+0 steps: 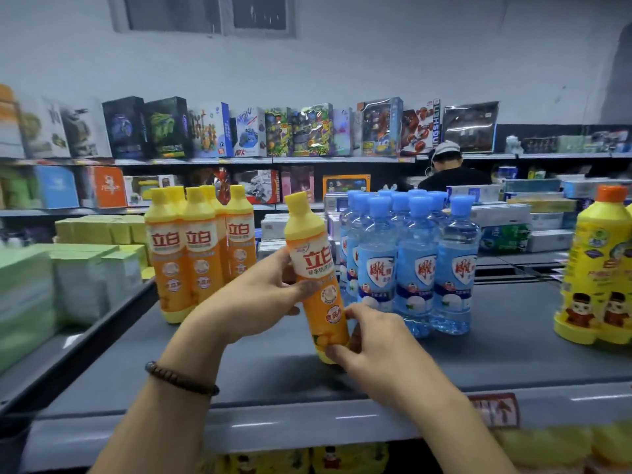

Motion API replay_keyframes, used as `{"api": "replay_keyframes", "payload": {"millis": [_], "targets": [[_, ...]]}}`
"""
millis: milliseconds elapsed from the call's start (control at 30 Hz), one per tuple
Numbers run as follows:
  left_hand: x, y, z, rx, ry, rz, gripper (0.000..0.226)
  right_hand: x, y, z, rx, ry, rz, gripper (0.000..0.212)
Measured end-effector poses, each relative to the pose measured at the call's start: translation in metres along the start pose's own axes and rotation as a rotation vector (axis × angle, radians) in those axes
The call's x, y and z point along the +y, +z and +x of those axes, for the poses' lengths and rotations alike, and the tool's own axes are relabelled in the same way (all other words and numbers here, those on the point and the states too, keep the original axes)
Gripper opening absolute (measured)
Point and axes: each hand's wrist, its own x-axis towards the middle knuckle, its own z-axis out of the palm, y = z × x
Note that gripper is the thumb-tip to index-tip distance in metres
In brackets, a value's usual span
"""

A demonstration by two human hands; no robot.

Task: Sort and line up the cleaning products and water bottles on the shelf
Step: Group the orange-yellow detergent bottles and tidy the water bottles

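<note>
An orange dish-soap bottle [316,268] with a yellow cap leans slightly left over the grey shelf [239,367]. My left hand [253,299] grips its middle from the left, and my right hand [372,336] holds its base. Behind it on the left, several matching orange bottles [198,251] stand in a group. Several blue-capped water bottles [410,261] cluster just to its right. Yellow detergent bottles [598,268] with an orange cap stand at the far right.
Green and white packets [68,275] fill the neighbouring shelf on the left, past a raised divider. Toy boxes [256,131] line the far wall shelves. A person in a cap [448,165] stands behind the back stacks. Yellow products [547,446] sit on the shelf below.
</note>
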Motion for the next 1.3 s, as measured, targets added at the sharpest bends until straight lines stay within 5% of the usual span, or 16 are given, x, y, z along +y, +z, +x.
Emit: {"api": "replay_keyframes", "payload": {"millis": [167, 467, 600, 733, 800, 1000, 1300], "targets": [[-0.017, -0.029, -0.003, -0.086, 0.047, 0.008, 0.042, -0.028, 0.02, 0.019, -0.065, -0.038, -0.02, 0.037], [-0.047, -0.073, -0.004, 0.065, 0.003, 0.084, 0.035, -0.076, 0.06, 0.066, -0.036, 0.038, 0.041, 0.041], [-0.065, -0.083, -0.002, 0.313, -0.001, 0.191, 0.033, -0.091, 0.082, 0.087, -0.019, 0.046, 0.043, 0.055], [-0.087, -0.097, -0.004, 0.9, 0.051, 0.267, 0.042, -0.101, 0.094, 0.106, 0.004, 0.069, 0.035, 0.066], [-0.095, -0.103, -0.006, 1.024, -0.036, 0.258, 0.058, -0.105, 0.1, 0.115, 0.007, 0.081, 0.037, 0.065], [-0.124, -0.106, 0.007, 0.736, -0.344, 0.142, 0.119, -0.116, 0.117, 0.136, 0.018, 0.135, 0.044, 0.066], [-0.132, -0.099, 0.017, 0.542, -0.442, 0.117, 0.122, -0.119, 0.124, 0.153, 0.006, 0.209, 0.015, 0.061]]}}
